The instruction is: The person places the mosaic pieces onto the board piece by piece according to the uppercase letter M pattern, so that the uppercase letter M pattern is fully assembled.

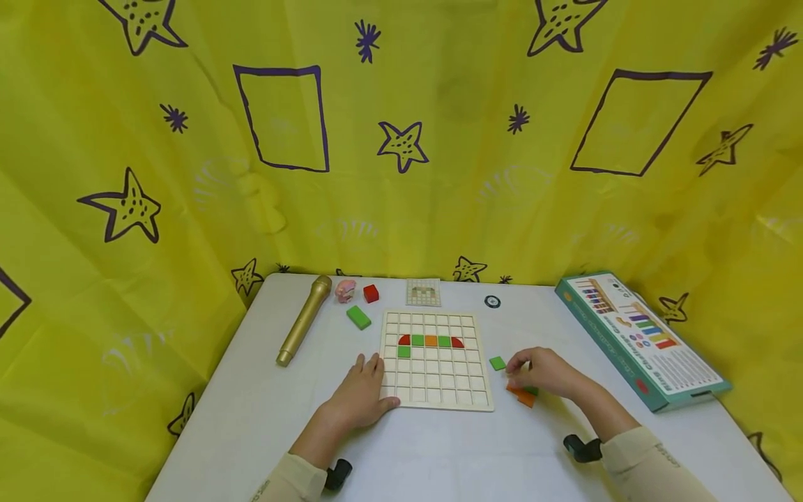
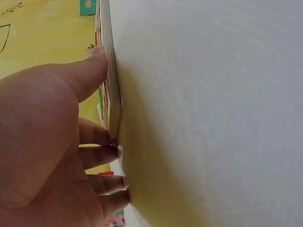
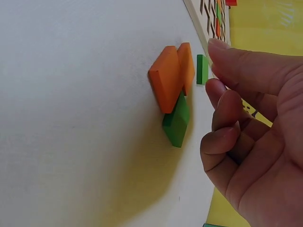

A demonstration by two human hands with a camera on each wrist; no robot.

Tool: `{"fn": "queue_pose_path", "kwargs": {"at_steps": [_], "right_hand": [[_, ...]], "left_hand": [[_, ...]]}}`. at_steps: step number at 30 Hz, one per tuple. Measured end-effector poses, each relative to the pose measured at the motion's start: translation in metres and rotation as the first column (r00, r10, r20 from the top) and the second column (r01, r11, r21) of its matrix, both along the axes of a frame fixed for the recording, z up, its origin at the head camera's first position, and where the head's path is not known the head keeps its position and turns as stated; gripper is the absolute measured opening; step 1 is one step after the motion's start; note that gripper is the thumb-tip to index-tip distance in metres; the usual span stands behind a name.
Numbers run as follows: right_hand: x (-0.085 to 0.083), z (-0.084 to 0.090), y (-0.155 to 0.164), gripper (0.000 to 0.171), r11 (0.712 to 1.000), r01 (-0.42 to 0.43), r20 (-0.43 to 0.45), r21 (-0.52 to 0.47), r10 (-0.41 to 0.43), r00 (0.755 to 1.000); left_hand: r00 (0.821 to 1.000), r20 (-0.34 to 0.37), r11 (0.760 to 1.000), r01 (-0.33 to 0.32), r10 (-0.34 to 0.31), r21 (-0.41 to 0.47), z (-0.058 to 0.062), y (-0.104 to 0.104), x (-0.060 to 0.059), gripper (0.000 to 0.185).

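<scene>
A pale wooden grid board (image 1: 439, 383) lies on the table with a row of red, green and orange tiles (image 1: 431, 340) set in it. One more green tile (image 1: 404, 352) sits under the left red piece. My left hand (image 1: 355, 394) rests at the board's near left corner, thumb and straight fingers touching its edges. To the right of the board, my right hand (image 1: 547, 371) hovers over loose tiles, thumb and index finger apart with nothing between them. Below it are two orange tiles (image 3: 163, 80) and a green tile (image 3: 177, 123); another green tile (image 1: 498, 363) lies nearer the board.
Behind the board lie a small picture card (image 1: 423, 292) and a dark round disc (image 1: 492, 302). On the left are a gold microphone (image 1: 304, 321), a green block (image 1: 359, 317), a red cube (image 1: 371, 293) and a pink object (image 1: 345, 291). A game box (image 1: 643, 335) lies at right.
</scene>
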State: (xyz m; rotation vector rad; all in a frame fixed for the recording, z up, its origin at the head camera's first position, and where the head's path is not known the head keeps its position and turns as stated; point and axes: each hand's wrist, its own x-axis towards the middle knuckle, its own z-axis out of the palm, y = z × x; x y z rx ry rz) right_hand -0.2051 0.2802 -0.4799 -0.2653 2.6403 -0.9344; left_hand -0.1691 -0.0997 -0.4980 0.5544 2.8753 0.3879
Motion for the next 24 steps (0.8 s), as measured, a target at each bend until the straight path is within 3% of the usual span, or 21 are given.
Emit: {"fn": "queue_pose_path", "kwargs": {"at_steps": [24], "right_hand": [[0.0083, -0.0072, -0.009, 0.02, 0.999, 0.031, 0.005, 0.012, -0.031, 1.0]], "left_hand": [[1.0, 0.0, 1.0, -0.004, 0.004, -0.001, -0.0067, -0.0005, -0.002, 0.087]]}}
